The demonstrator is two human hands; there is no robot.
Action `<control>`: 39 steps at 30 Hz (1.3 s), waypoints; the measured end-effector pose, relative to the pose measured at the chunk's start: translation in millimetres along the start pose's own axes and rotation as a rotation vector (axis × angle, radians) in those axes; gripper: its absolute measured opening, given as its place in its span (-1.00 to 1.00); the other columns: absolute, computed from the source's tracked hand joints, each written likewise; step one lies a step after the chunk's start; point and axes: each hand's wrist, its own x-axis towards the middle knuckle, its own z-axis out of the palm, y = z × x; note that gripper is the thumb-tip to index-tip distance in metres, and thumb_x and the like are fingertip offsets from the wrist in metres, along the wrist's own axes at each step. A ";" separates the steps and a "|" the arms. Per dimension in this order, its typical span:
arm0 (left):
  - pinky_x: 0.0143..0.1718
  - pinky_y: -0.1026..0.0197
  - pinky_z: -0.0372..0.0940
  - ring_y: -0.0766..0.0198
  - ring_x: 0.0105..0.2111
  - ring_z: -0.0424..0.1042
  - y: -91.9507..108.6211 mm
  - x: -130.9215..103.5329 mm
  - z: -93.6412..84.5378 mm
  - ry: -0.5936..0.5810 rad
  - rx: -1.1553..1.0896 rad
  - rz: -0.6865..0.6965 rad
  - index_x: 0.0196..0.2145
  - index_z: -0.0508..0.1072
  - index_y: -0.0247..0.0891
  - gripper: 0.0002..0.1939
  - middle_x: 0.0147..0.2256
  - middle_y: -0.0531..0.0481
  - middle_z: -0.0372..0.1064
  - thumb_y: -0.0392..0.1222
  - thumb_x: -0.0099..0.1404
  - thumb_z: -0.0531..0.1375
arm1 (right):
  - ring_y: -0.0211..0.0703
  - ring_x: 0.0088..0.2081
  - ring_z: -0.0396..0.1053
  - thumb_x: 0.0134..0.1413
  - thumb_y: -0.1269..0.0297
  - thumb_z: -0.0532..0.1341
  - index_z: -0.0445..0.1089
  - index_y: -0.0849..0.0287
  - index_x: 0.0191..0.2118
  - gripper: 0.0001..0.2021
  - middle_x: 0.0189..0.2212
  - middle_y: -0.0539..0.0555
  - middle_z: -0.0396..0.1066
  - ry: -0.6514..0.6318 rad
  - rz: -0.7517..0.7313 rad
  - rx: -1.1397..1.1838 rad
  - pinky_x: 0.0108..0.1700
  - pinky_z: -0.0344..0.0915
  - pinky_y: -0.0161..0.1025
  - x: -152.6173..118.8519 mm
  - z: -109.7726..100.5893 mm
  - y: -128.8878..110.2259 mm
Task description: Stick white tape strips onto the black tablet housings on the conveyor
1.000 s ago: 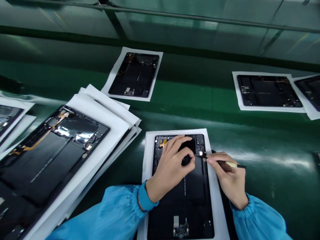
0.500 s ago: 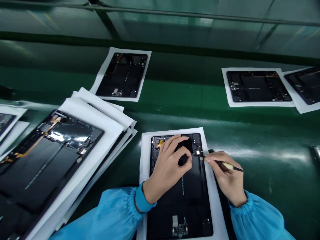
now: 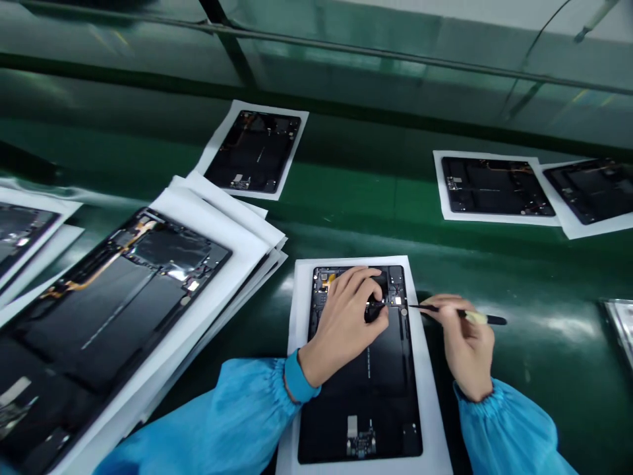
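A black tablet housing (image 3: 361,396) lies on a white sheet (image 3: 432,422) in front of me, its inner parts facing up. My left hand (image 3: 346,323) rests over its upper part, fingers curled with a gap between thumb and forefinger; whether something small is between them is hidden. Tweezers (image 3: 487,319), dark with a pale band, are held in my right hand (image 3: 465,343) just right of the housing. Their thin tip points left at the housing's right edge, near a small round silver part.
At the left, a stack of white sheets (image 3: 232,244) carries another open housing (image 3: 123,310). More housings on sheets lie at the far left, back centre (image 3: 260,152) and back right (image 3: 499,186). A clear-edged object (image 3: 620,323) sits at the right edge.
My right hand has shifted slightly right, and more of the tweezers' tip shows. The left hand's fingers are bent a little differently. The whole view has moved slightly.
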 end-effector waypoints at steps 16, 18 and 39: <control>-0.27 0.26 0.36 0.25 -0.35 0.44 31.0 -114.6 -32.8 -0.166 -0.763 -0.460 -0.18 0.50 -0.24 -0.62 -0.31 -0.06 0.46 0.13 0.37 0.10 | -0.21 -0.30 0.45 0.12 0.58 0.04 0.30 0.10 -0.21 -0.76 -0.24 0.05 0.34 -0.496 -0.368 -0.604 -0.27 0.41 -0.29 -16.0 36.1 -66.9; -0.18 0.21 0.39 0.21 -0.30 0.47 39.9 -118.0 -30.6 -0.150 -0.976 -0.509 -0.12 0.52 -0.24 -0.50 -0.26 -0.09 0.51 0.25 0.30 0.15 | -0.24 -0.39 0.44 0.14 0.59 -0.02 0.32 0.10 -0.19 -0.71 -0.28 0.05 0.38 -0.526 -0.447 -0.590 -0.33 0.40 -0.32 -44.0 19.6 -85.4; -0.23 0.34 0.41 0.29 -0.33 0.51 48.3 -130.2 -21.6 0.040 -0.383 0.039 -0.13 0.53 -0.17 -0.76 -0.30 -0.01 0.54 -0.36 0.40 0.10 | -0.17 -0.55 0.44 0.28 0.57 -0.24 0.41 0.36 -0.15 -0.54 -0.42 0.19 0.48 -0.464 -0.816 -0.936 -0.52 0.37 -0.26 -83.8 0.6 -95.0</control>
